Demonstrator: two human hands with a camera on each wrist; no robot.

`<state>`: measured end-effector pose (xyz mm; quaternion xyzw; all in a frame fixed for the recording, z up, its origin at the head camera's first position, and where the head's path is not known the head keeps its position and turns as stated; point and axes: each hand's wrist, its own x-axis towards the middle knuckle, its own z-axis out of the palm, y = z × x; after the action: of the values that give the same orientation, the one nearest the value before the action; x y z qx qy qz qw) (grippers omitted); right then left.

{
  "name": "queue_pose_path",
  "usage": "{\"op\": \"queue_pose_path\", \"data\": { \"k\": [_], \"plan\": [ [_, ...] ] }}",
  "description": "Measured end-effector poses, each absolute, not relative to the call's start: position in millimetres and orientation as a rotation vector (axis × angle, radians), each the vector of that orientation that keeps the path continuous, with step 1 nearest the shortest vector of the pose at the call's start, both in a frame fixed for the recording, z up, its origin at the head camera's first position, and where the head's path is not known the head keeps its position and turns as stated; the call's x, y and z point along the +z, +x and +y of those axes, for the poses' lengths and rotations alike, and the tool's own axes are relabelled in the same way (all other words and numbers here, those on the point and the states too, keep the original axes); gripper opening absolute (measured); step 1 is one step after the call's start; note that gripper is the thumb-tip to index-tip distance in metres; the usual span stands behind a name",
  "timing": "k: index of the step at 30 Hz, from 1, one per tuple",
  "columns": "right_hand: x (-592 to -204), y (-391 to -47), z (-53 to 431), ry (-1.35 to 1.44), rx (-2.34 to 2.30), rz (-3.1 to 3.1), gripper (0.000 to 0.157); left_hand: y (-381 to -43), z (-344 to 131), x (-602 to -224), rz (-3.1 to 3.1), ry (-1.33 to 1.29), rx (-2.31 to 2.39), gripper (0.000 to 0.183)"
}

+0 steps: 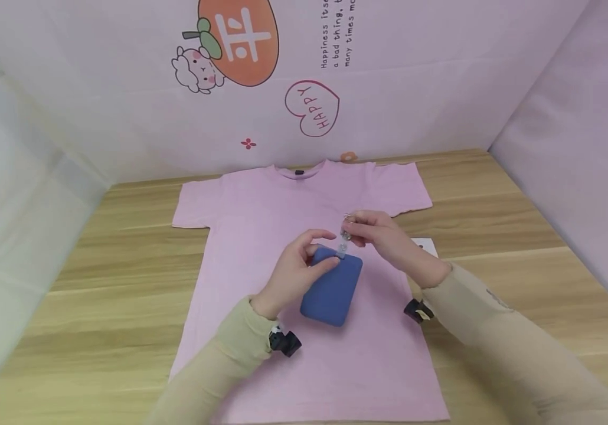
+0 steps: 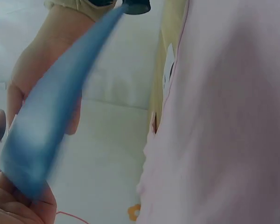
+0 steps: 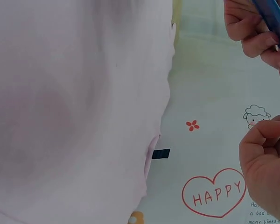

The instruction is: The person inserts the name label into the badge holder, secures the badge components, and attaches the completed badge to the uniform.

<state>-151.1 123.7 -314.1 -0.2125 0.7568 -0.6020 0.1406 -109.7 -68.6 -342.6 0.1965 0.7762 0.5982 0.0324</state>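
A blue badge holder (image 1: pixel 332 295) hangs tilted above a pink T-shirt (image 1: pixel 253 265), which lies spread out on the wooden table. My left hand (image 1: pixel 296 268) grips the holder near its top edge, with the thumb across its front. From the top edge runs a short clear strap (image 1: pixel 342 248) with a metal clip. My right hand (image 1: pixel 381 233) pinches this clip between thumb and fingers. In the left wrist view the badge holder (image 2: pixel 51 107) looks blurred and partly covers the other hand. The right wrist view cuts off the pinching fingertips of the right hand (image 3: pixel 263 161).
A white sheet or card (image 1: pixel 426 244) with dark marks lies beside the shirt, partly under the right forearm. White printed cloth (image 1: pixel 139 118) stands behind the table and along both sides. Bare wood (image 1: pixel 123 283) shows left and right of the shirt.
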Motion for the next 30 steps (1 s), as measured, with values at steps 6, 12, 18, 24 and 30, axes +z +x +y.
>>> {"op": "queue_pose_path", "data": {
  "k": [6, 12, 18, 24, 30],
  "plan": [
    [-316.2, -153.7, 123.7, -0.586, -1.708, 2.220, 0.017, -108.0, -60.4, -344.4, 2.362, 0.573, 1.904, 0.030],
    [-321.6, -159.2, 123.8, -0.500, -1.722, 2.125, 0.019, -107.3, -58.0, -344.6, 2.366, 0.554, 1.952, 0.024],
    [-326.9, -164.1, 121.2, -0.542, -1.725, 2.062, 0.021, -108.4, -57.5, -346.8, 2.435, 0.559, 1.917, 0.027],
    [-332.5, -167.0, 119.4, -0.531, -1.705, 2.059, 0.021, -111.4, -58.8, -351.0, 2.498, 0.547, 1.831, 0.024],
    [-335.0, -168.7, 119.3, -0.537, -1.673, 2.092, 0.021, -113.2, -58.8, -352.8, 2.461, 0.535, 1.749, 0.022]
  ]
}}
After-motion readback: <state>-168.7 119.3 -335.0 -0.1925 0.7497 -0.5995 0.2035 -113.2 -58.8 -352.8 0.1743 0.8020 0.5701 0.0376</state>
